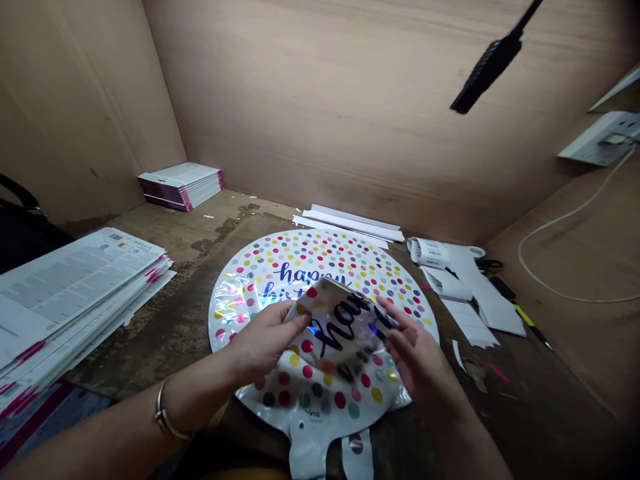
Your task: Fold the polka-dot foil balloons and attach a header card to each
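Observation:
A flat, round foil balloon (310, 250) with coloured dots and dark blue "happy birthday" lettering lies on the table, its tail pointing toward me. Above it, a folded foil balloon (334, 333) with the same kind of print is held up between my hands. My left hand (267, 337) is closed on its left edge, thumb on top. At its right edge my right hand (413, 340) grips it with thumb and fingers. Part of the lower print is hidden or blurred. A second pale tail (357, 453) shows beside the first.
Printed cards are stacked at left (75, 287), and a smaller card stack (183, 185) sits in the back corner. White paper strips (350, 223) lie behind the balloon. Label strips (450, 280), scissors (493, 265) and a yellow-and-black cutter (533, 327) are at right.

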`<state>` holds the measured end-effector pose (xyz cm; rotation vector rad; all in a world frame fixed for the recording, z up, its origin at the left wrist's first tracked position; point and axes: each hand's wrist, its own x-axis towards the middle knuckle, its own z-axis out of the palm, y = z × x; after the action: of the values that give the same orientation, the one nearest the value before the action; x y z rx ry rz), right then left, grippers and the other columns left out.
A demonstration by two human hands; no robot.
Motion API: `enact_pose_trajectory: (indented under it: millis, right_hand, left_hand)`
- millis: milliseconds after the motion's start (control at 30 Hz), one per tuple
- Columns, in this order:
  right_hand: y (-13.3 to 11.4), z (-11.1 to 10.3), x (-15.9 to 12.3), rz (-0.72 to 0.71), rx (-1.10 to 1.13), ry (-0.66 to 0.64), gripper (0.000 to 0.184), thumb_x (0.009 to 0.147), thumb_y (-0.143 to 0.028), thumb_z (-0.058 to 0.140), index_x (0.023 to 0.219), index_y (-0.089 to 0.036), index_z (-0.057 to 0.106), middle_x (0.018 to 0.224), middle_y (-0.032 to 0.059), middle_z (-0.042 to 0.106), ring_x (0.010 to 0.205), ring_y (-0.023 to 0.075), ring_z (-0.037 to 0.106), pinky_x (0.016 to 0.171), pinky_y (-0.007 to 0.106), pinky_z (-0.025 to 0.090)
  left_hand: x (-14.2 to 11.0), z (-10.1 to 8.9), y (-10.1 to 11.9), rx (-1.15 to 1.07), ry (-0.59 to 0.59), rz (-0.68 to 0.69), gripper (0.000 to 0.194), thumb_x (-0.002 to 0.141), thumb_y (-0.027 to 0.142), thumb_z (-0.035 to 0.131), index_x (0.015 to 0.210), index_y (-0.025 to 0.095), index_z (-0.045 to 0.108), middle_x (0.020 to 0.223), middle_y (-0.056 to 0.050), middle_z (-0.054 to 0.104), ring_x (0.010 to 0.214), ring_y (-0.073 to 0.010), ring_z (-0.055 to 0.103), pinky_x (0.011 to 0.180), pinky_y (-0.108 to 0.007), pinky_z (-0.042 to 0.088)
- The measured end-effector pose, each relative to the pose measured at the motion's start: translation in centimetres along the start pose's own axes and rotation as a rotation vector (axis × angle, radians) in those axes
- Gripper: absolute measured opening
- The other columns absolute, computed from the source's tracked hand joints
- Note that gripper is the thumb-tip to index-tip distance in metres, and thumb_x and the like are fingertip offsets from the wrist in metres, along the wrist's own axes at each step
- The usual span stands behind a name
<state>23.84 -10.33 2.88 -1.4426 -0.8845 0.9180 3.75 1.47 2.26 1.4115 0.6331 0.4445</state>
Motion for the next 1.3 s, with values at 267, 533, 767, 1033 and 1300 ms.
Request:
enact_pose_trajectory:
  millis: [267, 533, 767, 1033, 1300]
  right_hand:
    - [1.5, 3.7, -2.0, 0.489, 0.580, -0.097, 0.068, 0.055, -0.048, 0.081, 0.112, -0.017, 0.061, 0.094, 0.0119, 0.073, 0.090, 0.0312, 0.067, 0.084, 0.048, 0.050]
    - [0.9, 5.4, -3.0, 0.437, 0.421, 0.044, 0.053, 0.066, -0.039, 0.078, 0.112, -0.017, 0.063, 0.095, 0.0106, 0.073, 0.089, 0.0308, 0.068, 0.078, 0.045, 0.055]
    - [1.7, 5.5, -2.9, 0.507, 0.463, 0.039, 0.063, 0.066, -0.041, 0.077, 0.121, -0.018, 0.057, 0.097, 0.0109, 0.072, 0.094, 0.0322, 0.066, 0.079, 0.047, 0.055]
    - [2.4, 5.4, -2.6, 0.350, 0.203, 0.168, 0.053, 0.065, -0.046, 0.076, 0.110, -0.021, 0.065, 0.111, 0.0064, 0.069, 0.115, 0.0300, 0.055, 0.098, 0.043, 0.045]
    - [1.0, 5.4, -3.3, 0.390, 0.089, 0.078, 0.043, 0.065, -0.052, 0.073, 0.097, -0.023, 0.071, 0.104, 0.0061, 0.071, 0.106, 0.0349, 0.060, 0.085, 0.044, 0.053]
  left_hand:
    - [-2.3, 2.5, -2.2, -0.623, 0.044, -0.236, 0.037, 0.076, 0.043, 0.066, 0.098, 0.015, 0.056, 0.080, -0.008, 0.069, 0.070, -0.0213, 0.067, 0.071, -0.039, 0.053]
    - [0.3, -0.6, 0.0, -0.091, 0.280, 0.089, 0.028, 0.073, 0.041, 0.067, 0.082, 0.015, 0.060, 0.069, 0.001, 0.059, 0.064, -0.0109, 0.055, 0.060, -0.021, 0.044]
    - [0.6, -1.5, -1.2, -0.168, 0.473, -0.013, 0.037, 0.074, 0.051, 0.061, 0.085, 0.016, 0.054, 0.062, 0.005, 0.052, 0.047, -0.0060, 0.044, 0.044, -0.017, 0.033]
    - [-4.7, -0.3, -2.8, -0.088, 0.143, -0.332, 0.029, 0.072, 0.041, 0.063, 0.080, 0.016, 0.052, 0.057, 0.001, 0.059, 0.047, -0.0115, 0.057, 0.042, -0.018, 0.040]
    - [-3.6, -2.5, -2.6, 0.151, 0.307, 0.027, 0.034, 0.073, 0.034, 0.066, 0.100, 0.019, 0.054, 0.093, -0.003, 0.064, 0.069, -0.0136, 0.060, 0.056, -0.022, 0.047]
